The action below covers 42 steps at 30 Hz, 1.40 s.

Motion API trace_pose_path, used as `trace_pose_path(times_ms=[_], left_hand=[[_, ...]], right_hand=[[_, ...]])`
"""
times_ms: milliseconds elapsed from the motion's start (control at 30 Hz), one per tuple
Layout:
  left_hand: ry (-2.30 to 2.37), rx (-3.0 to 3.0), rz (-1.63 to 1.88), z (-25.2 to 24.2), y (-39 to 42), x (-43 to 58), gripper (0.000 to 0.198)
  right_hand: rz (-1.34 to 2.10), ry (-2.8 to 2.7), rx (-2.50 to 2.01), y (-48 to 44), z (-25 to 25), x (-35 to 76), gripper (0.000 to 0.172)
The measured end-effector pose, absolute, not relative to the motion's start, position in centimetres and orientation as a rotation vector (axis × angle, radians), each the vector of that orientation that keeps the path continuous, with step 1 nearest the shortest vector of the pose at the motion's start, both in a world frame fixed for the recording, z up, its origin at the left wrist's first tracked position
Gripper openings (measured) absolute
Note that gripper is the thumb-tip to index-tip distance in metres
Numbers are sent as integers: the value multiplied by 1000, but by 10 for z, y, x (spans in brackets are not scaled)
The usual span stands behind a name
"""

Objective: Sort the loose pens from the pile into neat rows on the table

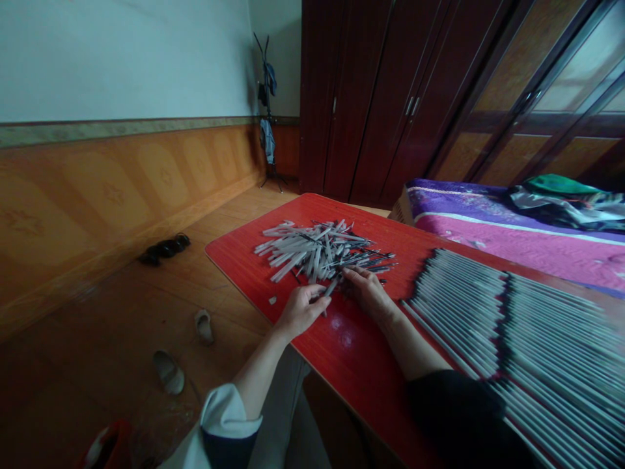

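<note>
Between my hands is a slim grey stick-like piece [333,285], slanting up to the right. My left hand [301,311] pinches its lower end between thumb and fingers. At the upper end, the fingertips of my right hand [365,290] are closed around it; the exact grip is partly hidden. Just beyond my fingers lies a loose pile of pale, translucent strips [300,251] mixed with thin dark sticks [374,260]. To the right, slender pale rods with dark ends [454,290] lie side by side in neat rows.
The red table [342,371] carries everything. A small white scrap [272,300] rests near its left edge. Shoes [168,372] are on the floor at left. A bed [488,228] stands beyond the right side, with a dark wardrobe [361,98] and coat rack [267,98] behind.
</note>
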<state>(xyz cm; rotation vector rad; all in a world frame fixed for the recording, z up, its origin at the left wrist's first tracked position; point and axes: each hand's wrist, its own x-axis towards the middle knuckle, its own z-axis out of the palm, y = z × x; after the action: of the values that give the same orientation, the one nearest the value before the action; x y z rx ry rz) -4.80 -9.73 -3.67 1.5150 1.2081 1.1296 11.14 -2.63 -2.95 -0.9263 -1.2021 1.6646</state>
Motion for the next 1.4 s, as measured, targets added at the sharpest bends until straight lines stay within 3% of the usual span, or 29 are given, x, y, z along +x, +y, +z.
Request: trace_pose_path(times_ms=[1400], left_hand=[[1203, 1531, 1142, -38, -97, -49, 19]], right_hand=[[1601, -1260, -979, -27, -30, 109, 31]])
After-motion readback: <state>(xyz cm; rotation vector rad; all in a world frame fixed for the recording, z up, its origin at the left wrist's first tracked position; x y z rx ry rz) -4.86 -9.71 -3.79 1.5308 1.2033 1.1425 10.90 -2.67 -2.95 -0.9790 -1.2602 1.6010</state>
